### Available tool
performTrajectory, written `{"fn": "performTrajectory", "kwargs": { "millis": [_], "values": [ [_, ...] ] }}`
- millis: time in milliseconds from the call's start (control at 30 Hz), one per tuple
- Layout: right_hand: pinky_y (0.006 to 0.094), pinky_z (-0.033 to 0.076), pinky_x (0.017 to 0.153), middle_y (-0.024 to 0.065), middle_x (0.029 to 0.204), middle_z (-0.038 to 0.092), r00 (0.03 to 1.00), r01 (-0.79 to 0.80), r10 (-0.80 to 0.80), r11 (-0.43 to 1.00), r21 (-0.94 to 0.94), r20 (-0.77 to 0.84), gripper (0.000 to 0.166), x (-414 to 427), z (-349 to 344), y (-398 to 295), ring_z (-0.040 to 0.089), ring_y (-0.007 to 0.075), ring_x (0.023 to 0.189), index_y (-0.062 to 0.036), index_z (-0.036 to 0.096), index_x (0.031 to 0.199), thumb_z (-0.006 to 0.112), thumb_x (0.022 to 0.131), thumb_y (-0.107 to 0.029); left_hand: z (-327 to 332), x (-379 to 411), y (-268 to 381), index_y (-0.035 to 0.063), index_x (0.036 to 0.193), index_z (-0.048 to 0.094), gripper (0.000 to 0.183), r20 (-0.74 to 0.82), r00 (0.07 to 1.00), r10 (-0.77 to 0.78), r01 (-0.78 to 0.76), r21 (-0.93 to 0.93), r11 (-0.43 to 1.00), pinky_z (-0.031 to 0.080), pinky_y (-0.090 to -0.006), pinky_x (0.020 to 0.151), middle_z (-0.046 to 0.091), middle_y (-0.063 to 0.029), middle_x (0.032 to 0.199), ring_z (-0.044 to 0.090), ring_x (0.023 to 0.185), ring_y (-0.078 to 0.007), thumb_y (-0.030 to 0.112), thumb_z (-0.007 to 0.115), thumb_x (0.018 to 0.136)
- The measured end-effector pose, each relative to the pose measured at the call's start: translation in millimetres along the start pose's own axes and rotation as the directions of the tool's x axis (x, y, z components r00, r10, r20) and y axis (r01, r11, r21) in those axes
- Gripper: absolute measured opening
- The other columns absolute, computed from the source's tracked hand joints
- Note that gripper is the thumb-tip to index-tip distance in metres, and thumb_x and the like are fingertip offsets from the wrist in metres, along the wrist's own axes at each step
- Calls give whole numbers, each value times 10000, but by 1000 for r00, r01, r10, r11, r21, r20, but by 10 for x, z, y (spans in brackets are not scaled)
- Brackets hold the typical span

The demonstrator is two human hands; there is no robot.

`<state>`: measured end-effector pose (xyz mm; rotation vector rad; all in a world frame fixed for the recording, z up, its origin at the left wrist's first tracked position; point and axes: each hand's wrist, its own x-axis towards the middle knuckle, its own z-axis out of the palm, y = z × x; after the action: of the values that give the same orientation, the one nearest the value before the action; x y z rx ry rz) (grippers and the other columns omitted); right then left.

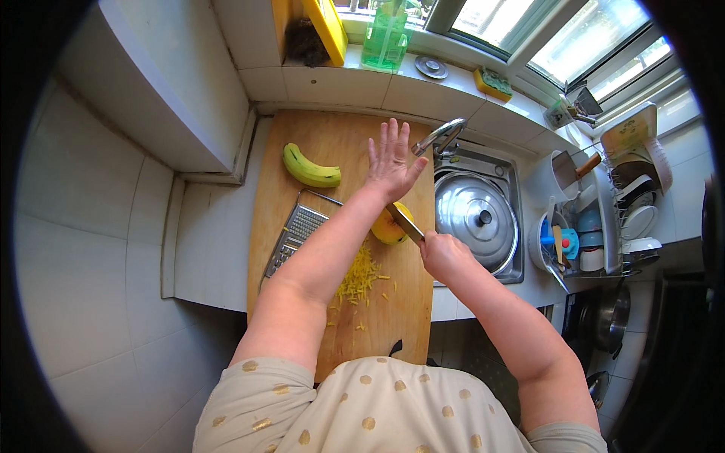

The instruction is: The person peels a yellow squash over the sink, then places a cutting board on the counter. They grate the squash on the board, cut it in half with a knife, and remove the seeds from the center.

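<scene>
My right hand [446, 256] grips the handle of a kitchen knife [405, 222], whose blade lies over a round piece of yellow-orange squash [389, 229] on the wooden board [340, 127]. My left hand [392, 161] is spread with fingers apart, just beyond the squash and knife tip, holding nothing. A curved green-yellow squash piece [311, 167] rests at the board's upper left. Below it lies a flat metal grater [302, 223], partly hidden by my left forearm. Yellow shreds [359, 277] are heaped nearer to me, partly behind that forearm.
Right of the board is a steel sink with a faucet [439, 137] and a large pot lid [478, 218]. Farther right stand a dish rack [612, 221] with bowls and plates, and a white utensil basket [538, 240]. The sill holds a green bottle [387, 39] and a sponge [493, 85].
</scene>
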<state>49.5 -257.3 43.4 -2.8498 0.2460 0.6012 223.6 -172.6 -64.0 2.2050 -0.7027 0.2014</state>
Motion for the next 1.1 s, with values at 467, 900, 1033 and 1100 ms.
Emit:
{"fn": "performTrajectory", "kwargs": {
  "millis": [467,900,1033,1100],
  "values": [
    [521,503,650,229,689,628,987,129,-126,991,28,-101,260,369,706,420,623,430,680,-22,539,862,517,924,-274,252,-140,-249,159,1512,44,879,153,982,-106,100,50,994,-31,-566,1119,-17,-141,1572,-52,1449,-315,684,348,876],
    [493,521,633,235,704,635,963,200,-181,977,79,-197,203,367,985,614,642,408,693,-14,556,859,561,883,-215,-404,-1285,463,-6,1459,186,1125,58,858,-511,459,362,811,25,-557,1130,288,-193,1484,58,1432,-370,734,582,710],
    [481,530,654,220,735,655,955,207,-185,976,73,-232,222,380,1036,650,658,384,708,-23,567,849,541,897,-238,-422,-1295,516,6,1462,194,1117,184,845,-502,352,515,782,35,-559,1132,345,-165,1465,45,1436,-365,678,643,691],
    [480,526,655,214,735,652,950,200,-160,971,130,-267,222,334,1017,634,652,387,711,-35,574,873,536,901,-252,-401,-1328,563,21,1467,193,1126,256,818,-514,286,595,751,49,-556,1133,340,-152,1472,46,1436,-363,676,656,678]
  ]
}}
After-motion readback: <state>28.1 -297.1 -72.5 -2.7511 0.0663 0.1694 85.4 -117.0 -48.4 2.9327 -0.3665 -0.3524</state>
